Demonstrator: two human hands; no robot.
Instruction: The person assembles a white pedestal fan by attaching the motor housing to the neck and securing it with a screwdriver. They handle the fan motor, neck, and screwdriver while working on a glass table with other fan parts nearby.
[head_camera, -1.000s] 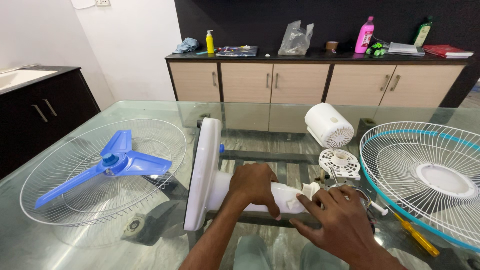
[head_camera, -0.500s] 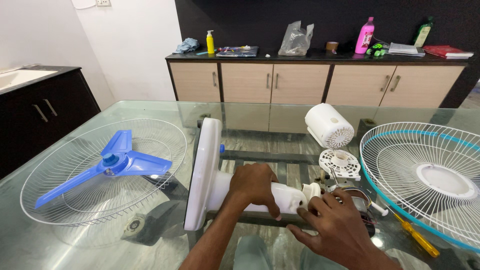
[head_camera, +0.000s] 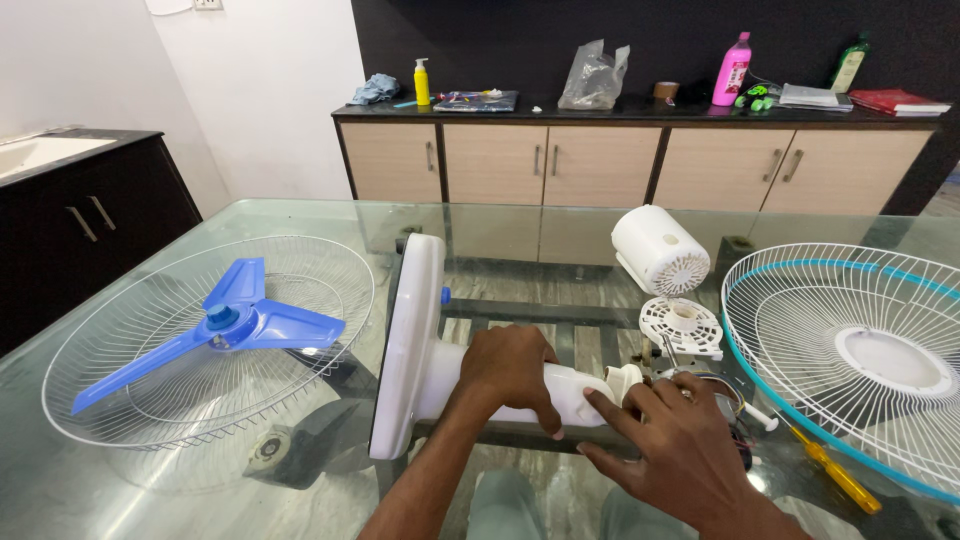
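White fan stand (head_camera: 430, 350), neck hidden under both hands (head_camera: 600, 420).

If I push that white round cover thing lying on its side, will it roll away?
Probably: the white motor cover lies on its curved side on smooth glass table, so it may roll. It looks like hollow plastic, likely light.

- This looks like a room in a home, likely a dining area.
- A large glass tabletop (head_camera: 300, 215) fills the foreground.
- Behind it, a long sideboard (head_camera: 630, 160) with beige cupboard doors stands against a dark wall.
- Household items sit on top: a yellow bottle (head_camera: 422, 83), a pink bottle (head_camera: 732, 69), a plastic bag (head_camera: 592, 78) and books (head_camera: 895, 101).
- A dark cabinet (head_camera: 75, 215) with a pale top stands at the left by a white wall.
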